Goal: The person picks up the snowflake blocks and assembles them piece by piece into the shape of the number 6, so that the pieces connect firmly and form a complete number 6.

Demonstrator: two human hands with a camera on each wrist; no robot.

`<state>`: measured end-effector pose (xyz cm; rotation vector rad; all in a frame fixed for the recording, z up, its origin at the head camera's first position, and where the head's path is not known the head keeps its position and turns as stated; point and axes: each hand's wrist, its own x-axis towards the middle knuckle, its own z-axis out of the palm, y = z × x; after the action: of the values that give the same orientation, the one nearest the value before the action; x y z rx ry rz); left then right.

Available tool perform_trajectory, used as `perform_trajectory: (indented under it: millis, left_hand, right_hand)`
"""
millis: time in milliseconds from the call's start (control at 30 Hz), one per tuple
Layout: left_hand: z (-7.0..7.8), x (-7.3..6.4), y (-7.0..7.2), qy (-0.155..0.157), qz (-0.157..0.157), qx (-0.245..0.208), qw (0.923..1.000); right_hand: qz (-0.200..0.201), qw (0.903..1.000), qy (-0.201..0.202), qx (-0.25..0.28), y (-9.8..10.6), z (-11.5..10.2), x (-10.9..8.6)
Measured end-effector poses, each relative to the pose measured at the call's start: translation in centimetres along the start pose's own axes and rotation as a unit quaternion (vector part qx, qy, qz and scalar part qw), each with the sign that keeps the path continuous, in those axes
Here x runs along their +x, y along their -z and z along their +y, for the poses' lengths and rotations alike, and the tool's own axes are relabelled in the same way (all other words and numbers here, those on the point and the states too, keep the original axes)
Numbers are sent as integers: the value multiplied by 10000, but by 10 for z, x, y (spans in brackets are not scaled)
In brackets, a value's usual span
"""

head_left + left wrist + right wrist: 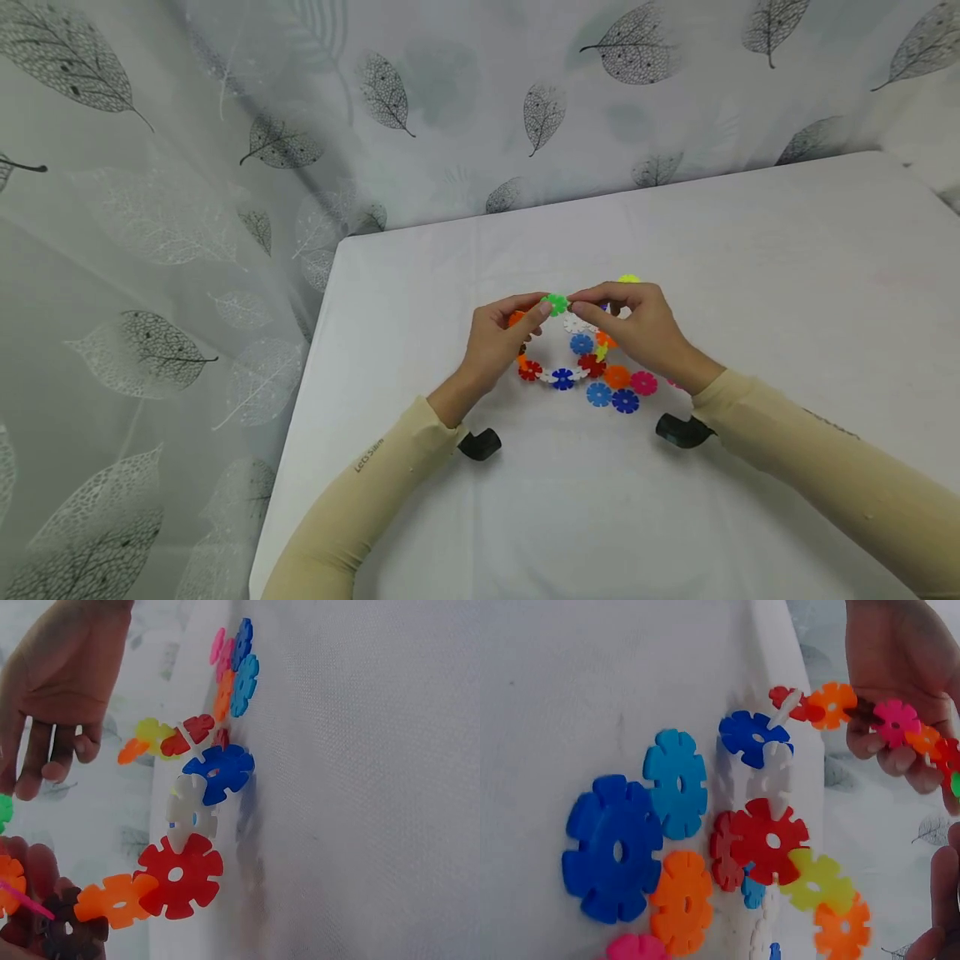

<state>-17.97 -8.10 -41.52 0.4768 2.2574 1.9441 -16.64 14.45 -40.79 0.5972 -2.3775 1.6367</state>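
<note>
My left hand (495, 335) holds one end of a chain of notched plastic flower discs, its thumb against a green disc (557, 304). At the green disc's right edge, the thumb and forefinger of my right hand (647, 323) pinch together. From the left palm the chain runs down through a dark disc (69, 928), an orange disc (118, 901) and a red disc (180, 876). It continues along the table through white and blue discs, then rises by a red disc (771, 840) to a yellow disc (817, 881) and an orange disc (843, 927).
Loose discs lie on the white table (420, 275): dark blue (626, 402), light blue (599, 394), orange (617, 377) and pink (643, 383). A yellow disc (628, 278) shows behind the right hand. Black wrist mounts (480, 445) hang under both forearms. A leaf-print curtain (465, 100) borders the table.
</note>
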Motion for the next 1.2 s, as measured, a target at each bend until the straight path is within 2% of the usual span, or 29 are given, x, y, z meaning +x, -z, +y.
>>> perform_trajectory:
  millis: [100, 200, 433, 633, 833, 1000, 1100, 1200]
  left_hand:
    - [0, 0, 0, 94, 231, 25, 9997]
    - [0, 0, 1, 163, 334, 0, 9993]
    - [0, 0, 4, 3, 411, -74, 9991]
    - [0, 0, 6, -87, 333, -69, 9994]
    - [-2, 1, 8, -413, 91, -106, 9990]
    - [-4, 1, 8, -455, 118, -151, 9988]
    - [-3, 0, 7, -437, 173, -182, 9987]
    - [-3, 0, 6, -395, 204, -197, 9988]
  right_hand:
    - [203, 9998, 43, -71, 5, 2, 3]
    - [548, 9985, -53, -7, 14, 6, 6]
    - [1373, 9885, -583, 254, 32, 17, 14]
    - [1625, 9805, -1103, 56, 43, 37, 16]
    - [1467, 9685, -1927, -573, 54, 57, 16]
    - [1084, 9539, -2613, -997, 59, 68, 14]
    - [697, 9496, -2784, -1263, 60, 74, 16]
    - [208, 9473, -2780, -1577, 60, 80, 19]
